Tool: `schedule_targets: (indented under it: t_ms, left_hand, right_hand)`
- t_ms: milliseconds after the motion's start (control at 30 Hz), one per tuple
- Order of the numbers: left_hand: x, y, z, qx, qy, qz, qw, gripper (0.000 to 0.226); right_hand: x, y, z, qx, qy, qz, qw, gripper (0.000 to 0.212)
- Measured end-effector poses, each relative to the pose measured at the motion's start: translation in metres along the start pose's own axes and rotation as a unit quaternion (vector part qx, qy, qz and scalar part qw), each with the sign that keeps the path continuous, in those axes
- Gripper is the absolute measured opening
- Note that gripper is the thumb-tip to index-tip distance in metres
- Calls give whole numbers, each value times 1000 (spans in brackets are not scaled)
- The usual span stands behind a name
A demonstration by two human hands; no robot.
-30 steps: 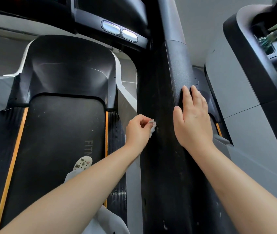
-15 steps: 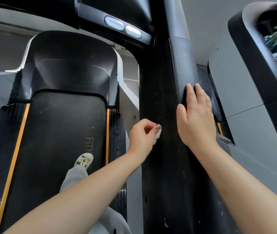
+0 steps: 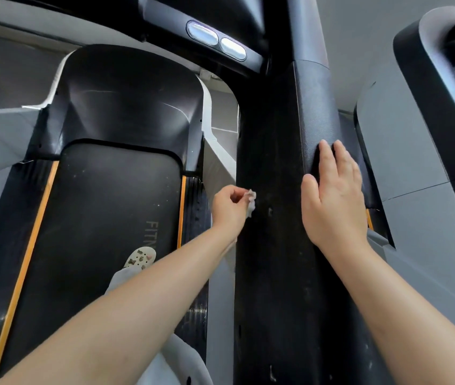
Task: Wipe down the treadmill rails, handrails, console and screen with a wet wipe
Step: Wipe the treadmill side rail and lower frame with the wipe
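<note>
White wet wipe (image 3: 250, 202), pinched in our left hand (image 3: 229, 208), has barely shifted on the black handrail (image 3: 273, 162); our right hand (image 3: 332, 201) stays flat, fingers straight.

I see even, soft daylight, brightest at upper right. Glare sits on the two oval sensor pads (image 3: 216, 40) and a pale sheen streaks the black motor cover (image 3: 126, 101). The dark handrail (image 3: 276, 190) at centre loses detail in shadow. Straight lines bow toward the frame edges, and the far right edge is smeared.
</note>
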State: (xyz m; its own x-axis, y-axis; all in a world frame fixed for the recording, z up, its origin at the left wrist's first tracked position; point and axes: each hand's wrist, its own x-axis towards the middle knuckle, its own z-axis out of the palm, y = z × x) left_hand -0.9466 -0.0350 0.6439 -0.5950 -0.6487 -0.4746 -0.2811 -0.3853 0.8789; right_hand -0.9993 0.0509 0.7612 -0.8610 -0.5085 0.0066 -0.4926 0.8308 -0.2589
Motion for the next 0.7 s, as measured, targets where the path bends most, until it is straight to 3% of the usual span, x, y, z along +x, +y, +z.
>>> schedule_targets:
  t_ms: [200, 400, 600, 700]
  left_hand:
    - [-10, -3, -1, -9, -34, 17, 999, 15]
    - [-1, -4, -3, -13, -25, -45, 999, 9]
    - [-34, -25, 2, 48, 5, 82, 995, 23]
    - [-36, -29, 1, 35, 12, 70, 997, 21]
  right_hand:
    - [1, 1, 1, 2, 4, -7, 1000, 56]
    - [1, 1, 1, 4, 4, -6, 1000, 55]
    - [0, 2, 2, 2, 10, -9, 1000, 54]
    - [0, 1, 3, -7, 14, -10, 1000, 60]
